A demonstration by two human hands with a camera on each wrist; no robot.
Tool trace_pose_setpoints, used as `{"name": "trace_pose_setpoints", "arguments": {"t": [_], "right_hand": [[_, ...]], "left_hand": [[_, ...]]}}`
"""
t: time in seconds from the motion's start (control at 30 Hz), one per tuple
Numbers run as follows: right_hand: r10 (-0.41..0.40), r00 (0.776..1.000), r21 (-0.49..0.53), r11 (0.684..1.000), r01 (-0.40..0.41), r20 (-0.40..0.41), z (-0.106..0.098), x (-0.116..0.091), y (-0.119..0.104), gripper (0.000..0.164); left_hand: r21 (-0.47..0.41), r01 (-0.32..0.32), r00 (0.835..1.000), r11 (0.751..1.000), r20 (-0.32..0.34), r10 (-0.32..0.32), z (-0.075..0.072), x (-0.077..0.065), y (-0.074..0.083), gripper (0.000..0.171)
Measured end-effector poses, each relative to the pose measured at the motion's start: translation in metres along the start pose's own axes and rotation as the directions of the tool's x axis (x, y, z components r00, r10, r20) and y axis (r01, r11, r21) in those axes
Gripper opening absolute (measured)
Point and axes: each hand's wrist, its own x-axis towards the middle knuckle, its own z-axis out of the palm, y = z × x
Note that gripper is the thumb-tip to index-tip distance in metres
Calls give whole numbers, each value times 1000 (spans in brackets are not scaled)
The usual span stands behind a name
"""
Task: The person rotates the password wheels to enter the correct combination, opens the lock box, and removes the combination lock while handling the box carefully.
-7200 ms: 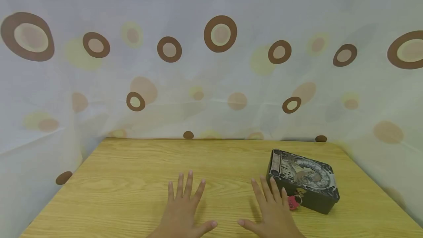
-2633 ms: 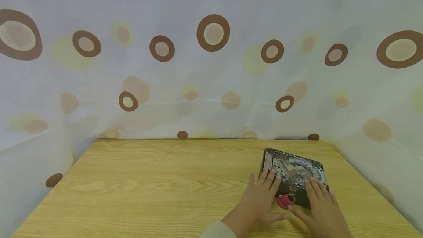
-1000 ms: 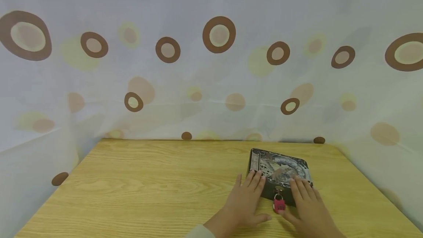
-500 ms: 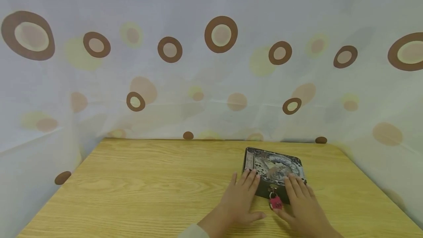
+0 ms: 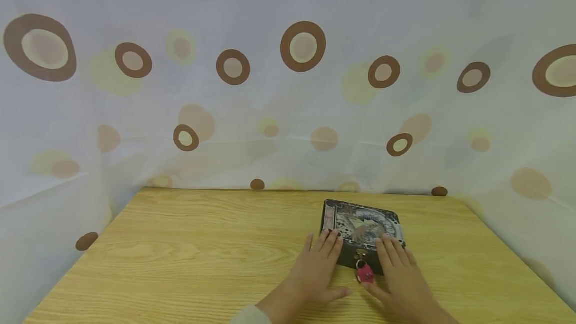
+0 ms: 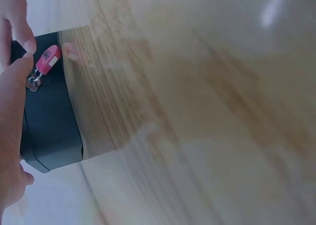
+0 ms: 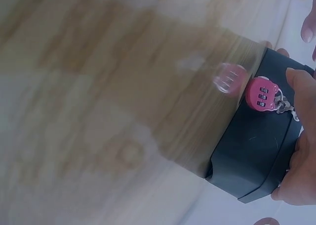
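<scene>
A dark tin box (image 5: 364,224) with a grey-and-black patterned lid stands right of the table's middle in the head view. From its front clasp hangs a pink combination padlock (image 5: 365,273); the right wrist view shows number dials on this padlock (image 7: 262,94). My left hand (image 5: 312,271) rests straight fingertips on the lid's front left corner, thumb spread to the right over the table. Toward the front right corner, my right hand (image 5: 400,279) lays its straight fingers on the lid, its thumb close to the padlock. Neither hand's palm is visible.
The wood-grain table (image 5: 180,244) extends well to the left of the box. Behind it and along both sides hangs a white curtain (image 5: 270,99) with brown and yellow circles. In the wrist views the table surface looks glossy and reflects the padlock.
Both hands came from apart over the table onto the box. Under their fingers the box has slid left from the right side, and the padlock swings with it.
</scene>
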Motion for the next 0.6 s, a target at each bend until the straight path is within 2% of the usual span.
{"name": "trace_pose_setpoints", "arguments": {"t": [0.3,0.6], "right_hand": [[-31,999,-1,1000,30,-11,3,7,-12,89],[-33,999,34,999,33,-4,4,12,-21,89]], "left_hand": [[-24,23,999,999,24,-23,-1,-10,-11,88],[-45,35,999,998,-6,-35,0,-18,-17,88]]}}
